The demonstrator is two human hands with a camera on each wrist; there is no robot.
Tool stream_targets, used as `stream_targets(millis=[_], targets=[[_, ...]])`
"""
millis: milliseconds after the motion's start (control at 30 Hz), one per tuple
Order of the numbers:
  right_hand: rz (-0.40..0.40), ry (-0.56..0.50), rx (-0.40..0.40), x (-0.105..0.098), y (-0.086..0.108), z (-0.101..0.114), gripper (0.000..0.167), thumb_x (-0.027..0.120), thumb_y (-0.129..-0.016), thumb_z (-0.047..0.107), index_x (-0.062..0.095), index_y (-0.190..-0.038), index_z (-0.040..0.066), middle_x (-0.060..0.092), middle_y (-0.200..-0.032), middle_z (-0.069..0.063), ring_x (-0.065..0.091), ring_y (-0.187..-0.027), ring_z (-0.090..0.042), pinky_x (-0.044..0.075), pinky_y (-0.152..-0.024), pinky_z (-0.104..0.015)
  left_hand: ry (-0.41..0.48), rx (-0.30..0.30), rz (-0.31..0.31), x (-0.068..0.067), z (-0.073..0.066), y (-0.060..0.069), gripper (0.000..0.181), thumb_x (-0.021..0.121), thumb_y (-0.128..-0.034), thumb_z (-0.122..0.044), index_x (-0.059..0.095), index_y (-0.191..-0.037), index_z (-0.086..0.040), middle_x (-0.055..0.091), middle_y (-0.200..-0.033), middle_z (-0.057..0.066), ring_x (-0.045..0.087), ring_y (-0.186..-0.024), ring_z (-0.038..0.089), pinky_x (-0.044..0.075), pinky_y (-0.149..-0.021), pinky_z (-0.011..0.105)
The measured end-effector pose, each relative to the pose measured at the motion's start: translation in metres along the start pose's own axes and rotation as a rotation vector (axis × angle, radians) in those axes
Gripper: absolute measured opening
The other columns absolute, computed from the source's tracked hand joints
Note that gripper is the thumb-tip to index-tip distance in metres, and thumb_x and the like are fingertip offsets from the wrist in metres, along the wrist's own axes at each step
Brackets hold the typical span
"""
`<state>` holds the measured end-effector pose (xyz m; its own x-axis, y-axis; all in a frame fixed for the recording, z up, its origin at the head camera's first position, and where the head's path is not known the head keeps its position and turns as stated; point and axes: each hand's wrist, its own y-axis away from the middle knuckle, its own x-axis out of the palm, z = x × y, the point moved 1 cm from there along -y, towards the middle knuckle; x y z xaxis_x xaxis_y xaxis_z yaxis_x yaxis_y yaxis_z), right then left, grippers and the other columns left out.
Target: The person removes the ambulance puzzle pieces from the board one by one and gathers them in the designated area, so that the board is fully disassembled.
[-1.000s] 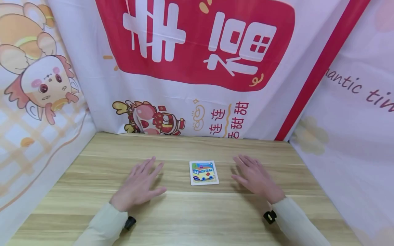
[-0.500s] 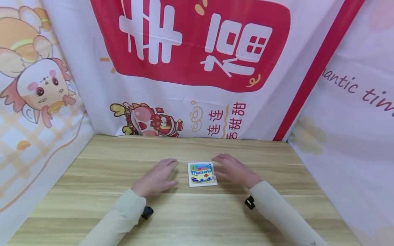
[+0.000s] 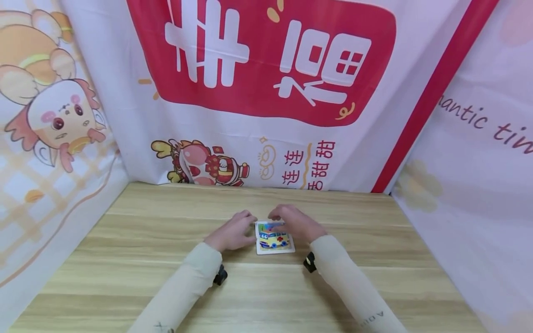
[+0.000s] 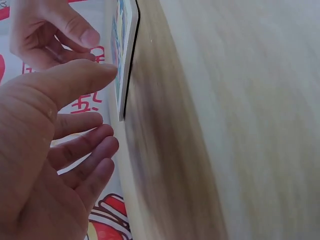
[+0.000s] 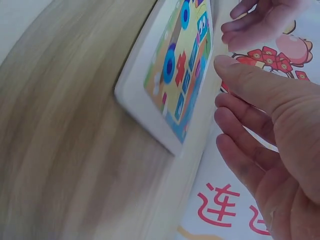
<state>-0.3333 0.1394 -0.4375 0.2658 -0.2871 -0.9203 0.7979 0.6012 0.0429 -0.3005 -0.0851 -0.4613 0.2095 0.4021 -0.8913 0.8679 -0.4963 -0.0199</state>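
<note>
A thin square picture board (image 3: pixel 275 247) with a white border and a cartoon yellow ambulance lies flat on the wooden table. At its left edge is my left hand (image 3: pixel 234 232), thumb and fingers loosely bent and apart. In the left wrist view, that thumb (image 4: pixel 85 80) overlaps the edge of the board (image 4: pixel 125 65); contact cannot be told. My right hand (image 3: pixel 297 223) hovers over the board's upper right part and hides that corner in the head view. Its fingers (image 5: pixel 245 150) curve loosely, with nothing between them and the thumb in the right wrist view.
The wooden table (image 3: pixel 166 277) runs back to a white cloth wall (image 3: pixel 233 125) with a red printed panel. Printed cloth walls stand on the left (image 3: pixel 54 199) and right (image 3: pixel 470 199). Black straps with small devices sit at both wrists.
Both hands have moved inward from either side toward the board, the left going right and the right going left. Their spread fingers have become more bent. The board has stayed in place.
</note>
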Motion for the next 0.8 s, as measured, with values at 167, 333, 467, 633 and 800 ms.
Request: stream_targets(millis=[167, 333, 467, 633, 800], targets=[[0.011, -0.027, -0.004, 0.004, -0.005, 0.002, 0.033, 0.079, -0.096, 0.02, 0.074, -0.126, 0.008, 0.076, -0.123, -0.005, 0.07, -0.115, -0.019, 0.057, -0.106, -0.036, 0.042, -0.005, -0.008, 0.005, -0.002, -0.006, 0.058, 0.08, -0.094, -0.025, 0.06, -0.143, -0.001, 0.06, -0.133, 0.011, 0.057, -0.122, 0.025, 0.051, -0.112, 0.044], [0.012, -0.016, -0.033, 0.008, -0.01, 0.002, 0.028, 0.079, -0.095, 0.019, 0.076, -0.121, 0.008, 0.078, -0.116, -0.004, 0.072, -0.108, -0.016, 0.059, -0.1, -0.032, 0.055, -0.021, -0.018, 0.009, -0.003, -0.008, 0.056, 0.079, -0.0944, -0.024, 0.061, -0.142, -0.001, 0.059, -0.131, 0.01, 0.057, -0.121, 0.024, 0.051, -0.111, 0.043], [0.015, 0.021, -0.034, 0.011, -0.012, 0.003, 0.029, 0.079, -0.095, 0.021, 0.077, -0.122, 0.01, 0.076, -0.118, -0.003, 0.071, -0.11, -0.015, 0.059, -0.101, -0.032, 0.066, -0.031, -0.02, 0.009, -0.004, -0.008, 0.056, 0.08, -0.0946, -0.025, 0.062, -0.142, 0.001, 0.059, -0.132, 0.011, 0.057, -0.122, 0.027, 0.051, -0.112, 0.045], [0.032, 0.036, -0.029, 0.011, -0.016, 0.003, 0.027, 0.08, -0.095, 0.022, 0.078, -0.12, 0.012, 0.076, -0.116, -0.001, 0.069, -0.108, -0.015, 0.058, -0.102, -0.033, 0.082, -0.04, -0.011, 0.009, -0.004, -0.009, 0.057, 0.08, -0.0945, -0.025, 0.061, -0.141, 0.002, 0.059, -0.132, 0.013, 0.057, -0.121, 0.027, 0.051, -0.112, 0.046], [0.05, 0.016, -0.024, 0.01, -0.02, 0.003, 0.023, 0.082, -0.092, 0.016, 0.079, -0.115, 0.011, 0.077, -0.111, -0.002, 0.07, -0.103, -0.015, 0.059, -0.1, -0.033, 0.096, -0.052, -0.002, 0.011, -0.003, -0.011, 0.056, 0.08, -0.0948, -0.026, 0.062, -0.141, 0.002, 0.058, -0.131, 0.012, 0.056, -0.12, 0.025, 0.051, -0.112, 0.044]])
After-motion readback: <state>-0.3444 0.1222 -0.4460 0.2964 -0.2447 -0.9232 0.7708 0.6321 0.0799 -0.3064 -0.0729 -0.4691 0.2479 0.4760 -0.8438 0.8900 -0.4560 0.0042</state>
